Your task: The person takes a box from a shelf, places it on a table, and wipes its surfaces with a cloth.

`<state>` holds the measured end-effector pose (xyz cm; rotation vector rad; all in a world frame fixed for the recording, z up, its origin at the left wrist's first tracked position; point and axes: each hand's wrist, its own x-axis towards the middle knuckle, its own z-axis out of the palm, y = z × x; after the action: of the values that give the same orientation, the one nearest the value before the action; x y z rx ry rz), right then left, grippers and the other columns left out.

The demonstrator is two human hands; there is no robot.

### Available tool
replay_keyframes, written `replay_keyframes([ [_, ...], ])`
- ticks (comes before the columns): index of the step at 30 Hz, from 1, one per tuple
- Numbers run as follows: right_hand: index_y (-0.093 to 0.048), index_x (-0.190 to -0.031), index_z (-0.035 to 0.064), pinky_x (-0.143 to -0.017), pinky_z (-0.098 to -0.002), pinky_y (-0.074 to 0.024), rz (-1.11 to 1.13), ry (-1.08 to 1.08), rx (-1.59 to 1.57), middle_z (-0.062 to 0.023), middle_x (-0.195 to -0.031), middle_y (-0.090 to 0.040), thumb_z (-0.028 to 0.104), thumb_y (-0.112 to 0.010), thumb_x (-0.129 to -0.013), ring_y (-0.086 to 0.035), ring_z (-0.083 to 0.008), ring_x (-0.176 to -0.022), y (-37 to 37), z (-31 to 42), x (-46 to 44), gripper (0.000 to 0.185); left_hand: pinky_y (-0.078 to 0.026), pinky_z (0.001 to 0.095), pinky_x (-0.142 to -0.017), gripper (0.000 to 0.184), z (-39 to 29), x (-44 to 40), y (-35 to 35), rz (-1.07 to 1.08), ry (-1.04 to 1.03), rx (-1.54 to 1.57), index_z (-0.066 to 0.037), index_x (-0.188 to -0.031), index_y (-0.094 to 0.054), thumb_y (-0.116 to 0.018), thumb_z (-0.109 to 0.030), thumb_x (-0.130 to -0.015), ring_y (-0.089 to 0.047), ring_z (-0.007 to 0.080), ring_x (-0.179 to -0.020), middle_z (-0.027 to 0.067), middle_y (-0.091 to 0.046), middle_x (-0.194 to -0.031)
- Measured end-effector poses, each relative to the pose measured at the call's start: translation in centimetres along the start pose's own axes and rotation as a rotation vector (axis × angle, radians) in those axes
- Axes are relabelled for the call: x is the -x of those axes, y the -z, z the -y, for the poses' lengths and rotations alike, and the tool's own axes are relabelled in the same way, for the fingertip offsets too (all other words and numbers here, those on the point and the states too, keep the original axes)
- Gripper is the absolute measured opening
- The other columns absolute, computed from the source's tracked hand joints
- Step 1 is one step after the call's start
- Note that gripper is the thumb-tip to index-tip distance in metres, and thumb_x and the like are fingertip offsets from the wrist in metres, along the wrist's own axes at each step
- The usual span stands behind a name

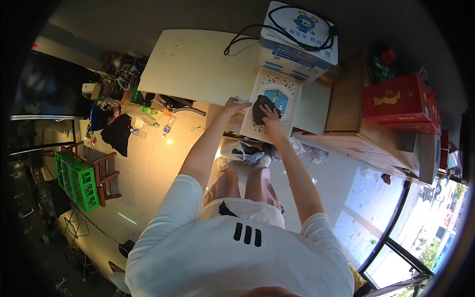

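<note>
A flat cream box with an ornate border and a blue centre panel lies in front of me, over the edge of the pale table. A dark cloth is bunched on its lid. My right hand presses down on this cloth with its fingers over it. At the box's left edge, my left hand has its fingers stretched toward the rim and holds nothing; whether the fingertips touch the box I cannot tell.
Behind the box stands a blue and white carton with a black cable on top. Red boxes sit on the wooden cabinet at right. Plastic bottles and a green crate are on the floor at left. A bag lies by my feet.
</note>
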<state>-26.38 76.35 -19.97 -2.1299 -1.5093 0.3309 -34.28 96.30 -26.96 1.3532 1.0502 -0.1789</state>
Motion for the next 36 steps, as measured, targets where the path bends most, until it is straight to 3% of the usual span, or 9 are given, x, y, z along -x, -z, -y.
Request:
replay_keyframes([
  [5, -0.061, -0.072, -0.0015, -0.108, -0.048, -0.0248, 0.106, 0.242, 0.001, -0.0147, -0.131, -0.047, -0.001, -0.054, -0.066, -0.036, -0.0291, -0.129, -2.1, 3.8, 2.2, 0.009, -0.048, 0.03, -0.074, 0.091, 0.8, -1.0, -0.3, -0.066, -0.025, 0.026, 0.004, -0.124, -0.036, -0.086, -0.033, -0.057, -0.057, 0.0203, -0.091, 0.0165, -0.056, -0.105],
  [9, -0.062, -0.07, -0.0008, -0.109, -0.0474, -0.0249, 0.219, 0.264, 0.016, -0.014, -0.131, -0.047, 0.0, -0.056, -0.066, -0.035, -0.0285, -0.129, -0.7, 3.3, 4.3, 0.008, -0.05, 0.0317, -0.065, 0.095, -1.0, 1.3, -0.4, -0.177, -0.041, -0.062, 0.005, -0.122, -0.036, -0.087, -0.036, -0.054, -0.059, 0.0205, -0.084, 0.0186, -0.057, -0.099],
  [13, -0.061, -0.067, -0.0006, -0.109, -0.0469, -0.0232, 0.111, 0.279, 0.029, -0.0138, -0.134, -0.044, 0.0, -0.059, -0.062, -0.031, -0.0278, -0.132, -1.9, 3.7, 2.7, 0.006, -0.051, 0.0332, -0.071, 0.098, -1.0, 1.9, -0.7, -0.175, -0.024, -0.036, 0.006, -0.122, -0.036, -0.087, -0.04, -0.051, -0.059, 0.0248, -0.092, 0.0229, -0.055, -0.105],
  [20, -0.063, -0.066, 0.0035, -0.11, -0.0457, -0.0231, 0.256, 0.306, 0.067, -0.013, -0.137, -0.041, 0.007, -0.058, -0.067, -0.03, -0.0283, -0.132, 0.3, 2.3, 5.4, 0.007, -0.047, 0.037, -0.085, 0.099, -1.1, 1.4, -0.3, -0.191, -0.048, -0.128, 0.007, -0.122, -0.037, -0.086, -0.043, -0.05, -0.054, 0.0294, -0.105, 0.0251, -0.051, -0.114],
  [25, -0.062, -0.068, 0.0019, -0.109, -0.0468, -0.0233, 0.3, 0.3, 0.084, -0.012, -0.139, -0.039, 0.005, -0.057, -0.067, -0.028, -0.0296, -0.133, 1.7, 1.7, 5.8, 0.007, -0.045, 0.0378, -0.087, 0.1, -0.8, 1.5, -0.4, -0.182, -0.026, -0.075, 0.006, -0.122, -0.037, -0.086, -0.043, -0.051, -0.052, 0.0295, -0.108, 0.0251, -0.051, -0.115],
  [27, -0.062, -0.069, 0.0017, -0.109, -0.0474, -0.023, 0.2, 0.317, 0.067, -0.0116, -0.139, -0.038, 0.007, -0.057, -0.068, -0.028, -0.0303, -0.133, 1.5, 1.5, 6.5, 0.007, -0.045, 0.0378, -0.087, 0.1, -0.8, 1.4, -0.5, -0.172, -0.032, -0.059, 0.006, -0.122, -0.037, -0.086, -0.043, -0.051, -0.052, 0.0296, -0.109, 0.0252, -0.05, -0.116],
  [30, -0.061, -0.069, 0.0012, -0.109, -0.049, -0.022, 0.16, 0.356, 0.031, -0.0119, -0.139, -0.038, 0.008, -0.057, -0.068, -0.028, -0.0318, -0.132, 1.0, 1.0, 7.2, 0.008, -0.046, 0.0371, -0.086, 0.098, -0.5, 1.3, -0.6, -0.194, -0.028, -0.082, 0.006, -0.121, -0.037, -0.086, -0.043, -0.052, -0.053, 0.0286, -0.107, 0.0239, -0.052, -0.113],
  [35, -0.065, -0.072, 0.004, -0.109, -0.0491, -0.0219, 0.158, 0.353, 0.103, -0.0094, -0.136, -0.043, 0.013, -0.057, -0.071, -0.031, -0.0313, -0.131, -1.3, 4.5, 3.7, 0.012, -0.053, 0.0299, -0.062, 0.087, 0.1, 1.0, -1.2, -0.216, -0.086, 0.04, 0.007, -0.115, -0.038, -0.085, -0.036, -0.057, -0.063, 0.0216, -0.075, 0.0206, -0.058, -0.098],
  [36, -0.065, -0.071, 0.0039, -0.109, -0.0489, -0.0228, 0.184, 0.346, 0.11, -0.0092, -0.135, -0.043, 0.013, -0.057, -0.071, -0.031, -0.0309, -0.131, -1.1, 4.5, 3.9, 0.012, -0.053, 0.0299, -0.062, 0.087, 0.0, 1.3, -1.4, -0.215, -0.086, 0.039, 0.007, -0.115, -0.038, -0.085, -0.036, -0.057, -0.063, 0.0216, -0.075, 0.0206, -0.058, -0.098],
])
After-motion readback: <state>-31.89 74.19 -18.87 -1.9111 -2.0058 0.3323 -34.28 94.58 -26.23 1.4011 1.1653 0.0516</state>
